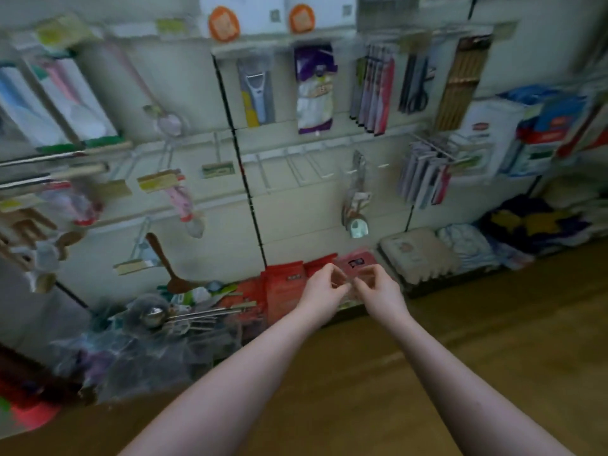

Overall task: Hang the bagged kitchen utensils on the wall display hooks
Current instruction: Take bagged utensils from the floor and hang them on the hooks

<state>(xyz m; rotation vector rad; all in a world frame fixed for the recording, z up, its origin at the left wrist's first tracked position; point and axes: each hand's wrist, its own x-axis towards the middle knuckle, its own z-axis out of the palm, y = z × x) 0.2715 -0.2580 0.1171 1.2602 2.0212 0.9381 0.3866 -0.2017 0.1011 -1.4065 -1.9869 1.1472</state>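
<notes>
Red packets [283,286], purple-and-white bag [314,90], brown spatula [164,258], silver ladle [153,315], navy cushion [533,222] with yellow shapes

Glossy metal ladle [152,315], wooden spatula [179,285], smooth wood floor [460,357]

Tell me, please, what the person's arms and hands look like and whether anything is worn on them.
Both forearms, the left forearm and the right forearm, are bare as far as the frame shows, with no sleeve in view. The left hand and right hand wear no gloves. No watch or bracelet shows at either wrist. The picture is too blurred to tell rings.
</notes>
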